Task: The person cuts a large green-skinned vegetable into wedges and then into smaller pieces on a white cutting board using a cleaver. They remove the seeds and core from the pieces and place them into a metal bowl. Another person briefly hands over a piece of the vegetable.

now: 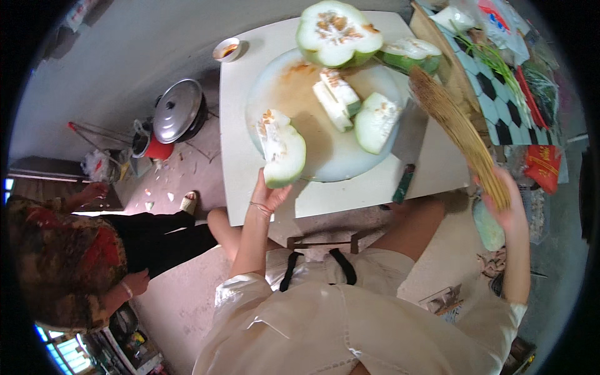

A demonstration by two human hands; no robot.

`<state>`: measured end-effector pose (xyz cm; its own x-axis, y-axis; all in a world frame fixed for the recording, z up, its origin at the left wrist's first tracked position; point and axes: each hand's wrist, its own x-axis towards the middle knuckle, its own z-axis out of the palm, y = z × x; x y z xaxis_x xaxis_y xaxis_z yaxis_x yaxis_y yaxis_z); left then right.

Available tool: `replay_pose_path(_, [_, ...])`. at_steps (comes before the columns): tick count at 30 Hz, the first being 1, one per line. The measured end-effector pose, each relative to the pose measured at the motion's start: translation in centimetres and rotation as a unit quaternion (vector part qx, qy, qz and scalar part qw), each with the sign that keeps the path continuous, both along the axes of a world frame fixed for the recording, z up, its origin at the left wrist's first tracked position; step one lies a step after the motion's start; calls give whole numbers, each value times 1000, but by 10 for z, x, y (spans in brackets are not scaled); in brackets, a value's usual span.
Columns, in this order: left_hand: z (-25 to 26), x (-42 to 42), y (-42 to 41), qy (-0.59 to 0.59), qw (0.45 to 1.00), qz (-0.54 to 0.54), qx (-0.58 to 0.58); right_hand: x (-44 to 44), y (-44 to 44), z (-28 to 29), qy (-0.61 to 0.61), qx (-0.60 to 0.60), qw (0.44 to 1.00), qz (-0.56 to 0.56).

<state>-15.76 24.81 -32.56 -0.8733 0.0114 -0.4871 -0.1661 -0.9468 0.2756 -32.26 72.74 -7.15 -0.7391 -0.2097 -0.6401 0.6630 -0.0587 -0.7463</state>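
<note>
A pale green winter melon piece point(286, 152) is gripped from below by my left hand point(271, 194), over the near left edge of a round board point(318, 168). My right hand point(504, 199), off the table's right side, holds a bamboo brush point(459, 126) by its narrow end, bristles pointing away from me. Cut melon slices point(330, 105) and a thicker melon piece point(375, 124) lie on the board. At its far edge rests a large melon half point(337, 40), beside another melon chunk point(408, 51). A cleaver point(410, 136) with a green handle lies right of the board.
A small white bowl point(228, 49) stands at the white table's point(239, 187) far left corner. To the right, a patterned surface point(497, 108) bears green onions point(511, 77) and plastic bags. A lidded metal pot point(178, 110) is left of the table. Another person point(70, 262) sits at the left.
</note>
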Motion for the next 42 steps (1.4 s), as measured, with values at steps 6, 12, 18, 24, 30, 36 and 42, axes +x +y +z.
replay_pose_path(6, [46,38,13,189,971,-16,144,103,-25,-54,95,-120,976,156])
replay_pose_path(12, [65,73,2,255,965,29,55,130,-121,-93,243,-50,947,205])
replay_pose_path(18, [108,103,2,144,961,157,-174,140,-154,-117,193,0,955,224])
replay_pose_path(24, [34,183,-60,30,845,206,-492,158,-183,-154,180,8,965,192])
replay_pose_path(30, [66,206,-64,110,891,313,-311,187,-246,-128,65,-171,892,414])
replay_pose_path(36, [101,222,-45,143,862,367,-318,173,-244,-141,140,-64,963,223])
replay_pose_path(42, [102,234,-59,339,910,231,-53,154,-263,-158,40,-122,933,336])
